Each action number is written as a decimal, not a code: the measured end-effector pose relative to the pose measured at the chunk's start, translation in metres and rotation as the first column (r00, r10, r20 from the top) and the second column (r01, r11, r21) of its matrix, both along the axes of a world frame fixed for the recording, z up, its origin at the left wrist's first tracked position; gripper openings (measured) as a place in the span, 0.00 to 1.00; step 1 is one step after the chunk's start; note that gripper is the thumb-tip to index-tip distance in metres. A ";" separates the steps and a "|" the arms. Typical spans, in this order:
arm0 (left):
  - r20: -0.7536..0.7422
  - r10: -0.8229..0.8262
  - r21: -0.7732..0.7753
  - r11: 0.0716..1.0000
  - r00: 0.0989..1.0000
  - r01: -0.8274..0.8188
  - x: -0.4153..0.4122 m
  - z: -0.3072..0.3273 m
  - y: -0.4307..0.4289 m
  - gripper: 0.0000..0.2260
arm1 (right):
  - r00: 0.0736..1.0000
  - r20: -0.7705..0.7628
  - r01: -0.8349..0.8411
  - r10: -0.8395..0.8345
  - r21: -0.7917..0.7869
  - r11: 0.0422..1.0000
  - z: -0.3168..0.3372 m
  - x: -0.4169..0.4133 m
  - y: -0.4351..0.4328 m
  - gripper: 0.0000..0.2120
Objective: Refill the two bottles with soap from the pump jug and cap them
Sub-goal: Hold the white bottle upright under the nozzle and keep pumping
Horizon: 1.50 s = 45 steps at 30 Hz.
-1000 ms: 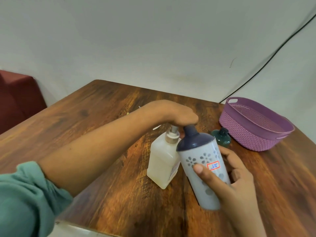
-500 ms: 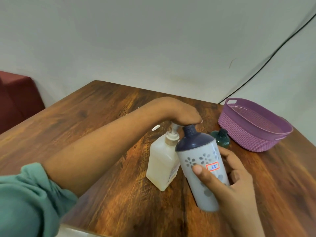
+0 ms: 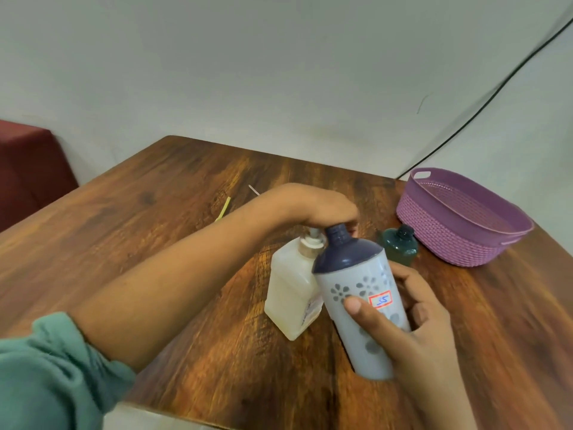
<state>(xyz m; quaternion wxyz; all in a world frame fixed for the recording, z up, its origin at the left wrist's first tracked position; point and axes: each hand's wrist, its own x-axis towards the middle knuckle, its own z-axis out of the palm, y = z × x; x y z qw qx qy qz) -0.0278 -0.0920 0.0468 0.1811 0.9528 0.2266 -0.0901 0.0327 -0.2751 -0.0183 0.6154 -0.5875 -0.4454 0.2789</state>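
Gripping the bottle [image 3: 352, 276], the right hand [image 3: 415, 333] tilts its neck to the pump jug [image 3: 291, 293] for filling; the left hand [image 3: 322, 206] lies on the pump, its fingers hidden, so I cannot tell its grip.

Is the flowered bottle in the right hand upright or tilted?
Tilted: the flowered bottle leans with its dark neck toward the pump jug, gripped around its body by the right hand.

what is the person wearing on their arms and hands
A teal-green fabric sleeve, bunched in soft folds, ends near the left elbow. Below it the forearm and left hand are bare. The right hand and wrist are bare too: no glove, ring, watch or sleeve shows.
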 end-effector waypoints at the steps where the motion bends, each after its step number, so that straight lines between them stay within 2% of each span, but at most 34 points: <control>1: -0.014 -0.014 0.028 1.000 1.000 0.014 -0.001 -0.003 0.000 0.13 | 1.000 0.006 0.000 0.000 -0.002 1.000 0.001 0.000 -0.001 0.32; 5: -0.037 -0.016 0.053 0.998 0.999 0.018 0.005 0.010 0.001 0.14 | 1.000 0.010 0.013 -0.013 0.017 1.000 0.005 0.001 -0.002 0.31; 8: 0.052 0.028 -0.014 1.000 0.998 -0.028 0.007 0.015 0.001 0.15 | 1.000 0.002 0.015 -0.015 0.024 1.000 0.005 -0.001 -0.001 0.31; 13: 0.137 0.029 -0.115 0.993 0.990 -0.013 -0.005 -0.001 -0.003 0.13 | 0.999 0.002 0.033 -0.033 0.008 0.999 0.000 -0.005 -0.002 0.29; 17: 0.054 -0.017 -0.016 1.000 0.998 0.018 0.001 0.008 -0.002 0.11 | 0.999 -0.013 0.036 -0.036 0.016 0.999 0.002 -0.004 -0.001 0.27; 22: 0.072 0.082 0.060 0.994 0.994 -0.086 0.003 0.007 0.004 0.15 | 1.000 -0.020 0.020 -0.020 0.012 1.000 0.000 -0.003 0.000 0.30; 31: -0.025 0.054 0.020 0.998 0.998 -0.053 0.005 0.011 0.001 0.14 | 1.000 -0.028 -0.006 0.007 0.018 1.000 0.000 -0.001 -0.002 0.30; 36: 0.047 0.041 -0.012 0.999 0.998 -0.040 -0.001 -0.002 -0.002 0.14 | 1.000 -0.031 -0.005 0.006 0.016 1.000 -0.003 -0.001 -0.002 0.31; 45: 0.012 0.028 -0.025 0.999 1.000 -0.028 0.002 0.007 -0.001 0.14 | 0.999 -0.049 -0.015 0.016 0.021 1.000 -0.001 -0.002 -0.005 0.31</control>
